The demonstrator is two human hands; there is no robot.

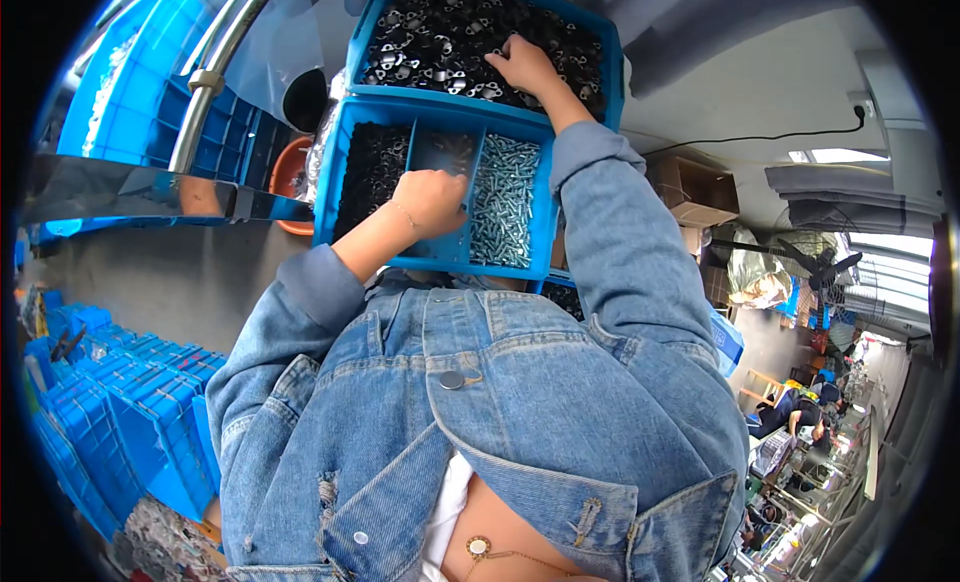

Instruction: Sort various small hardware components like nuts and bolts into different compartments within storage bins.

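My left hand point(432, 202) is closed, its fingers curled over the middle compartment of a blue divided bin point(440, 106). Whatever it holds is hidden under the fingers. Silver screws point(505, 197) fill the compartment to its right, and small black parts point(372, 177) lie in the one to its left. Farther off, my right hand point(527, 67) reaches into a second blue bin point(612, 57) heaped with black and silver metal clips point(440, 42). Its fingers are bent down among the clips with the thumb drawn in; what is between them cannot be made out.
A metal pole point(205, 92) and a flat metal bar point(130, 189) stand at the left, near an orange bowl point(291, 177). Blue crates point(150, 412) are stacked lower left. Cardboard boxes point(700, 187) and a black fan point(822, 267) are on the right. Another person point(800, 412) works far right.
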